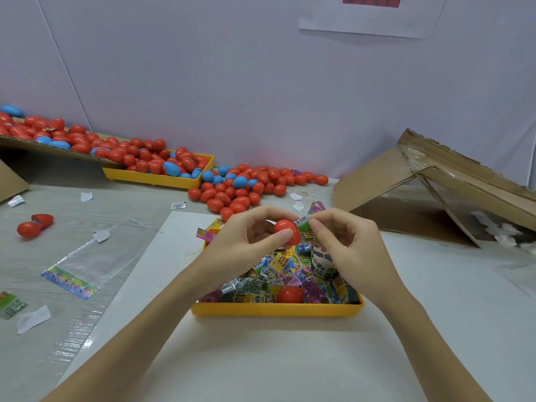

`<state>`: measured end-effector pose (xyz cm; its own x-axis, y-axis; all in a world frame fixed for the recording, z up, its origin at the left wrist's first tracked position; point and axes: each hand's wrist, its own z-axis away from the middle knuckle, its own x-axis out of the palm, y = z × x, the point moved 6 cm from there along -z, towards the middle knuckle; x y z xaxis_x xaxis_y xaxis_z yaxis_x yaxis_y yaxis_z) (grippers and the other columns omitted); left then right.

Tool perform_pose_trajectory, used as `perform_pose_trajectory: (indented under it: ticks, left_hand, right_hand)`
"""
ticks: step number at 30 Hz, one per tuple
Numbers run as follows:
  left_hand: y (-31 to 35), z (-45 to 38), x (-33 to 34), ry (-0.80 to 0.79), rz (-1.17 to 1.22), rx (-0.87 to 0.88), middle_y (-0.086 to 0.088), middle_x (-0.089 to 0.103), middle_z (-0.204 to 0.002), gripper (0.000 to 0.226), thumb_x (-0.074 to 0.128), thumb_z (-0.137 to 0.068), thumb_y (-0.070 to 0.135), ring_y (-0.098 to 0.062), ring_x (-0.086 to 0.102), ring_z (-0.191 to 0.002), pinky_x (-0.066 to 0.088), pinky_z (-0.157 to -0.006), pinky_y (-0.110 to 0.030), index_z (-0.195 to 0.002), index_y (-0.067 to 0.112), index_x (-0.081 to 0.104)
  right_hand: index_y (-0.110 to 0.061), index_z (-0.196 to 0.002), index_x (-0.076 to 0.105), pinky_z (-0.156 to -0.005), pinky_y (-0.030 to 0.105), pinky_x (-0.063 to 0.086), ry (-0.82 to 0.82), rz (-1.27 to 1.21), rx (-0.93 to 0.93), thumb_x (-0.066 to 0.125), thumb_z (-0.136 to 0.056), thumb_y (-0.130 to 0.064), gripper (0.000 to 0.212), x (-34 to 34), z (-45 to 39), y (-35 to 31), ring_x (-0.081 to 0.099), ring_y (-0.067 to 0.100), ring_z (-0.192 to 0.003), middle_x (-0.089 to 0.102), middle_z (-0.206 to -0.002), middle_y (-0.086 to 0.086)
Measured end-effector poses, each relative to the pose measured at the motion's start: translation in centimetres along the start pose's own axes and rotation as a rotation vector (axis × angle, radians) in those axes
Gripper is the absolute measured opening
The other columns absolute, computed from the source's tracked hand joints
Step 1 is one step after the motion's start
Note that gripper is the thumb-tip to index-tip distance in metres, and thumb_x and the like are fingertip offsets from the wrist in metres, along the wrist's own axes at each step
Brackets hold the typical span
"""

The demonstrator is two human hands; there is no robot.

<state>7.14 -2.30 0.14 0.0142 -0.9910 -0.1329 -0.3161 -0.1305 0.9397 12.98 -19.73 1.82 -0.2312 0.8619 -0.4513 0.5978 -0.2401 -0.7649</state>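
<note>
- Our left fingertips (287, 235) are curled around the red egg shell (285, 227), with the thumb pressing on its near side. The shell is in the air at the centre of the frame, above the far part of the yellow tray (275, 310).
- Our right fingertips (317, 227) pinch the green packet (304, 227). The packet touches the right side of the shell, where we judge the opening is. We cannot tell how deep it already sits.
- The left hand (246, 239) and the right hand (342, 242) are very close, almost touching over the shell.
- To do this step well, we think the left hand should hold the shell steady with the opening turned to the packet. The right hand should push the packet in by its narrow end and fold the corners in, so that nothing sticks out over the rim. A corner left outside would probably stop the two halves from closing.
- In the tray below lie many colourful packets (278, 274) and another red shell (290, 294) near the front wall, maybe the matching half.
- The tray stands on a white sheet (261, 358).
- In the middle of the frame, behind the hands, there is a heap of red and blue eggs (246, 187). At the upper left a second yellow tray (156, 179) is full of them.
- At the left edge lies an opened red egg (34, 224), and at the right a torn cardboard box (420, 192).
</note>
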Motion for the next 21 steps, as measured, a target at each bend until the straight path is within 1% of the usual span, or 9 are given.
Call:
perform_pose_trajectory:
  ticks: [2, 5, 7, 10, 13, 15, 18, 19, 21]
  left_hand:
    - [0.08, 0.05, -0.03, -0.002, 0.012, -0.002, -0.001, 0.076, -0.109, 0.026, 0.07, -0.095, 0.026, -0.021, 0.074, -0.104, 0.058, -0.09, -0.026, -0.121, 0.024, 0.071]
    - [0.18, 0.13, -0.06, -0.003, 0.02, -0.006, 0.0, 0.076, -0.108, 0.025, 0.07, -0.096, 0.026, -0.019, 0.075, -0.103, 0.057, -0.087, -0.022, -0.121, 0.025, 0.072]
    - [0.25, 0.11, -0.08, -0.001, 0.026, -0.006, 0.0, 0.077, -0.106, 0.023, 0.069, -0.097, 0.023, -0.018, 0.075, -0.1, 0.056, -0.085, -0.02, -0.12, 0.024, 0.072]
    - [0.35, 0.12, -0.22, 0.022, 0.019, -0.003, 0.0, 0.077, -0.103, 0.023, 0.069, -0.096, 0.024, -0.019, 0.076, -0.098, 0.056, -0.085, -0.02, -0.119, 0.023, 0.073]
    - [0.44, 0.12, -0.36, 0.044, 0.022, 0.002, 0.0, 0.078, -0.102, 0.022, 0.07, -0.096, 0.023, -0.017, 0.076, -0.097, 0.056, -0.084, -0.018, -0.118, 0.022, 0.073]
    - [0.45, 0.11, -0.36, 0.052, 0.017, 0.009, 0.001, 0.078, -0.102, 0.022, 0.07, -0.097, 0.021, -0.016, 0.075, -0.097, 0.056, -0.084, -0.018, -0.118, 0.021, 0.073]
    - [0.46, 0.09, -0.39, 0.069, 0.012, 0.015, 0.001, 0.078, -0.1, 0.022, 0.069, -0.097, 0.021, -0.016, 0.075, -0.097, 0.056, -0.084, -0.018, -0.118, 0.019, 0.073]
    - [0.46, 0.08, -0.42, 0.073, 0.014, 0.015, 0.001, 0.078, -0.099, 0.022, 0.069, -0.097, 0.022, -0.016, 0.075, -0.098, 0.056, -0.084, -0.018, -0.118, 0.019, 0.073]
    - [0.42, 0.09, -0.45, 0.076, 0.018, 0.012, 0.001, 0.078, -0.1, 0.022, 0.07, -0.096, 0.023, -0.016, 0.075, -0.098, 0.056, -0.085, -0.018, -0.118, 0.018, 0.073]
  right_hand:
    - [-0.025, -0.099, 0.076, -0.072, 0.029, 0.061, -0.001, -0.032, 0.027, 0.065, -0.1, -0.023, 0.011, 0.03, -0.04, 0.24, 0.072, 0.013, -0.081, 0.075, -0.083, -0.01]
    - [-0.028, -0.096, 0.076, -0.064, 0.024, 0.059, 0.001, -0.091, 0.055, 0.063, -0.101, -0.026, 0.013, 0.05, -0.02, 0.42, 0.072, 0.011, -0.075, 0.075, -0.08, -0.008]
    - [-0.028, -0.095, 0.076, -0.06, 0.024, 0.058, 0.011, -0.108, 0.071, 0.062, -0.1, -0.033, 0.016, 0.03, 0.02, 0.48, 0.071, 0.012, -0.073, 0.075, -0.08, -0.005]
    - [-0.024, -0.098, 0.073, -0.064, 0.029, 0.061, 0.043, -0.063, 0.059, 0.06, -0.095, -0.045, 0.025, -0.06, 0.01, 0.35, 0.072, 0.015, -0.078, 0.074, -0.082, -0.005]
    - [-0.021, -0.098, 0.068, -0.068, 0.032, 0.061, 0.073, -0.11, 0.071, 0.06, -0.092, -0.049, 0.03, -0.09, 0.09, 0.09, 0.072, 0.015, -0.081, 0.072, -0.085, -0.006]
    - [-0.023, -0.095, 0.068, -0.072, 0.038, 0.063, 0.055, -0.113, 0.077, 0.063, -0.093, -0.044, 0.022, 0.07, 0.14, -0.03, 0.071, 0.017, -0.083, 0.071, -0.085, -0.007]
    - [-0.023, -0.091, 0.069, -0.075, 0.044, 0.063, -0.002, -0.092, 0.071, 0.067, -0.098, -0.031, 0.011, 0.59, 0.25, -0.19, 0.071, 0.017, -0.083, 0.071, -0.081, -0.008]
    - [-0.022, -0.091, 0.07, -0.076, 0.043, 0.062, -0.014, -0.083, 0.068, 0.067, -0.098, -0.028, 0.01, 0.73, 0.28, -0.25, 0.071, 0.016, -0.082, 0.071, -0.08, -0.008]
    - [-0.02, -0.095, 0.069, -0.074, 0.034, 0.061, -0.004, -0.074, 0.053, 0.068, -0.097, -0.027, 0.007, 0.84, 0.31, -0.47, 0.07, 0.013, -0.08, 0.071, -0.081, -0.01]
